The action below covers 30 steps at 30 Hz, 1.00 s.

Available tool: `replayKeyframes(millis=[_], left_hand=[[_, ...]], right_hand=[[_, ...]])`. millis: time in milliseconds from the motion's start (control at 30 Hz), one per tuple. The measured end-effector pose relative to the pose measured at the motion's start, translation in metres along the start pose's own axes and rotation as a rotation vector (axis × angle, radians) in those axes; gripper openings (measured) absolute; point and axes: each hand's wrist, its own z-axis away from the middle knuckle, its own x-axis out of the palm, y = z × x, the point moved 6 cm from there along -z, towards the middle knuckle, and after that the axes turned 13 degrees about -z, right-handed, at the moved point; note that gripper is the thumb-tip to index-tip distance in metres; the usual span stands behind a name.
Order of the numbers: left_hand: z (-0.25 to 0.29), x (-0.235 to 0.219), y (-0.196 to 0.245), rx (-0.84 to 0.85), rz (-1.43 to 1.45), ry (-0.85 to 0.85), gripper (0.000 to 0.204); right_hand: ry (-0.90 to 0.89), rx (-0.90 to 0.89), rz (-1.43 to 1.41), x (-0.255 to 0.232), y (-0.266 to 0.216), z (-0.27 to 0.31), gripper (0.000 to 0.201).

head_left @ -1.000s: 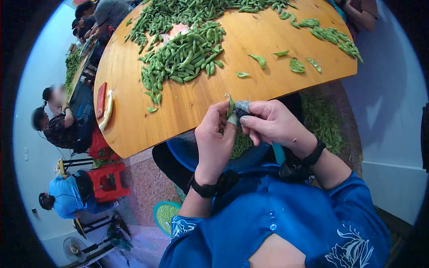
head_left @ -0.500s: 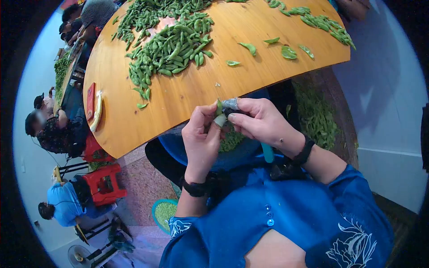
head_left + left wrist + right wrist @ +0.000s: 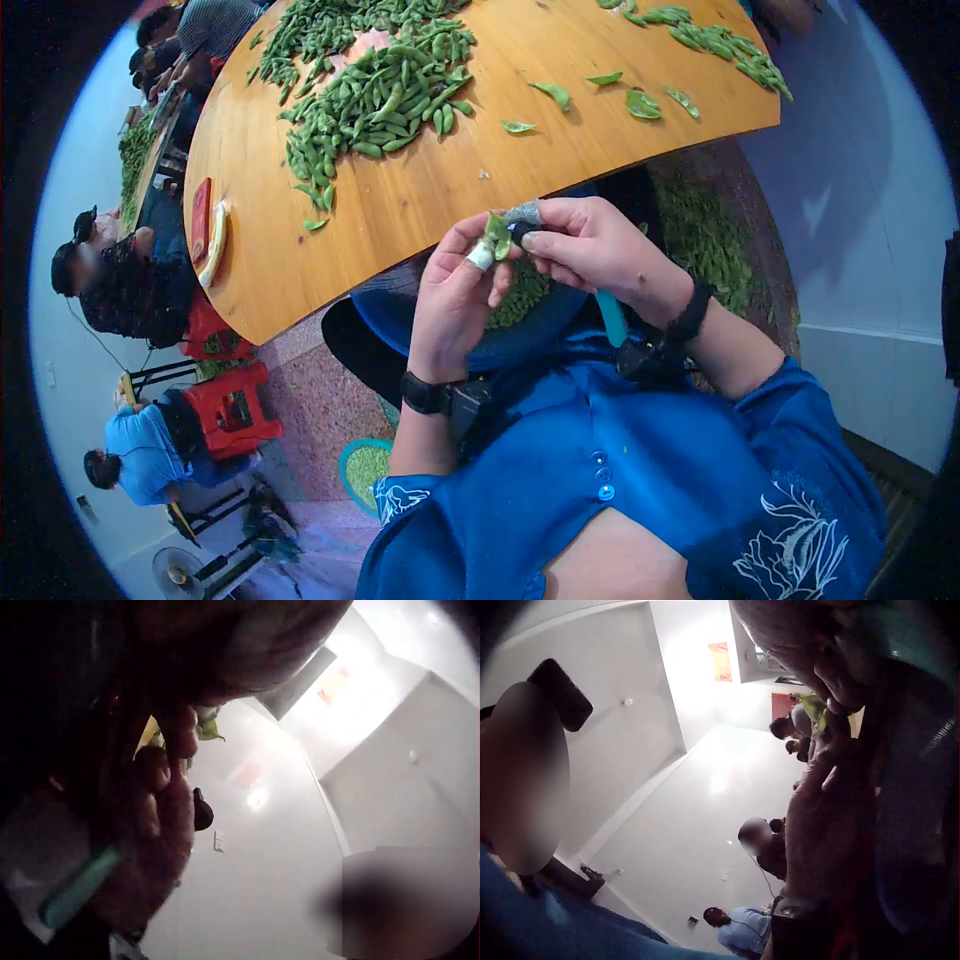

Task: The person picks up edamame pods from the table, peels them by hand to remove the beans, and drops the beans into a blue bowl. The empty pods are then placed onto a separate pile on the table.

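Observation:
A green soybean pod (image 3: pixel 499 228), split apart, is between both hands above the blue basin (image 3: pixel 385 320). My left hand (image 3: pixel 447 290) pinches it between thumb and fingers; a pale cover (image 3: pixel 481 255) wraps that thumb. My right hand (image 3: pixel 595 245) pinches at the pod's right side, with silvery tape (image 3: pixel 522 212) on its index finger and something dark (image 3: pixel 520 231) by the thumb. Shelled beans (image 3: pixel 522 300) lie in the basin. In the left wrist view a pod tip (image 3: pixel 213 730) pokes past the fingers; the right wrist view shows the green pod (image 3: pixel 814 714) too.
Unshelled pods (image 3: pixel 385 100) are heaped on the wooden table (image 3: pixel 350 260), with a few loose empty shells (image 3: pixel 642 104) at right. A red box (image 3: pixel 201 220) lies at the left edge. Pod shells (image 3: pixel 705 235) cover the floor at right. Seated people (image 3: pixel 150 450) are at left.
The pod has gone from whole to split apart in the hands. My left hand has turned slightly, with its fingers spread lower. The head view has shifted a little.

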Motion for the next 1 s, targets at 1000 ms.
replayKeyframes(millis=[1000], left_hand=[[0.011,-0.003,-0.019,-0.068,-0.056,0.205,0.022]], right_hand=[[-0.012,-0.303,0.354,0.015,0.008,0.01,0.025]])
